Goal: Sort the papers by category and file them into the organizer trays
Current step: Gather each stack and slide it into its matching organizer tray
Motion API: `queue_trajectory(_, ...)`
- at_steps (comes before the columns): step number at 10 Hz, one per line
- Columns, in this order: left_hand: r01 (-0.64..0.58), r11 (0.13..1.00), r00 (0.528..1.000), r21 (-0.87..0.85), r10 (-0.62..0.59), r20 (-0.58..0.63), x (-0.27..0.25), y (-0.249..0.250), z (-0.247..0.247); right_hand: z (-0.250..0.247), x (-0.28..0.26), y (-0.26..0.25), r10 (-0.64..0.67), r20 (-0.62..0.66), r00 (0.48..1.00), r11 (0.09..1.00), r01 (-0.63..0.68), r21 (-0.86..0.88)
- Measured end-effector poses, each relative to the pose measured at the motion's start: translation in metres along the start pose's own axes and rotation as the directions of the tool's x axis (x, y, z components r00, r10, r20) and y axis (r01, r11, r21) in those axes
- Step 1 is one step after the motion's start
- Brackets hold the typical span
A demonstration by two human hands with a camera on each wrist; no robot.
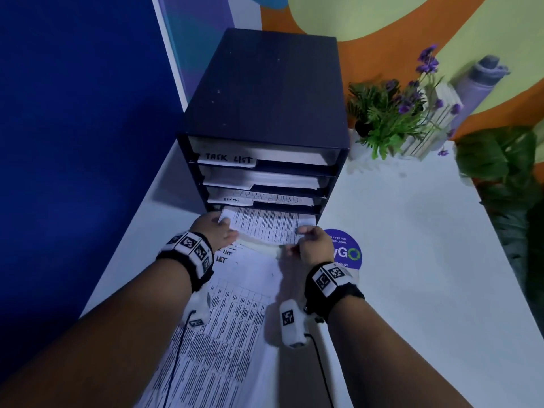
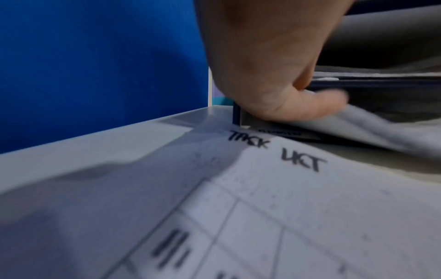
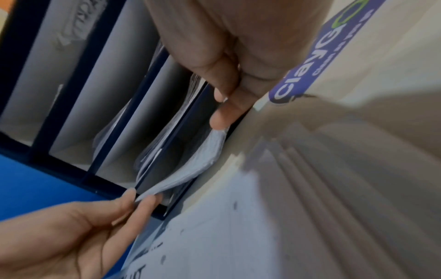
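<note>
A printed sheet (image 1: pixel 266 225) sags half inside the bottom tray of the dark four-tier organizer (image 1: pixel 265 113) at 12 o'clock. More printed papers (image 1: pixel 235 304), the top one handwritten "TASK LIST", lie flat at 6 o'clock.

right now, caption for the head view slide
Both hands, left hand and right hand, feed a printed sheet into the organizer's bottom tray.

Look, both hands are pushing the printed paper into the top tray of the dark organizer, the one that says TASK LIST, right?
Not quite. The left hand and right hand do hold the printed paper, but it is going into the bottom tray of the dark organizer, not the top one with the TASK LIST label. The head view shows this.
</note>
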State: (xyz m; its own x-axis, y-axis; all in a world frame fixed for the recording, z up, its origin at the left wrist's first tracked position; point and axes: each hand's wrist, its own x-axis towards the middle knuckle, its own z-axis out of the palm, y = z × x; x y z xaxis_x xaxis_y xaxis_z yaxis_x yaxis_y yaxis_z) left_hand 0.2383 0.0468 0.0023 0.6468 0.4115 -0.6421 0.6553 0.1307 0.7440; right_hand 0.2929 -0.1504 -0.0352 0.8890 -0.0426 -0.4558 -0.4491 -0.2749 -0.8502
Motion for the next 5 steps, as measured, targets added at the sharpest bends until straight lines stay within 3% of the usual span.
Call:
queue_trajectory(1, -0.064, 0.998, 0.998, 0.026, 0.064, -0.019, 0.004, 0.006, -0.005, 0.006, 0.008, -0.012, -0.090, 0.035, 0.995, 0.991, 0.093, -0.095)
queue_trajectory(2, -0.142, 0.984, 0.987, 0.111, 0.149, -0.057, 0.033, -0.018, -0.014, 0.017, 0.021, -0.014, -0.094, 0.116, 0.989, 0.980, 0.112, -0.167)
queue_trajectory(3, -0.157, 0.978, 0.981, 0.134, 0.170, -0.094, 0.011, -0.023, -0.018, 0.025, 0.026, -0.009, -0.106, 0.167, 0.980, 0.957, 0.147, -0.251)
queue_trajectory(4, -0.184, 0.963, 0.964, 0.197, 0.215, -0.153, -0.008, -0.037, -0.030, 0.022, 0.021, -0.006, -0.132, 0.181, 0.975, 0.936, 0.183, -0.301)
queue_trajectory(5, -0.133, 0.924, 0.965, 0.359, 0.203, -0.167, -0.018, -0.064, -0.051, 0.009, 0.012, -0.010, -0.126, 0.095, 0.988, 0.941, 0.149, -0.305)
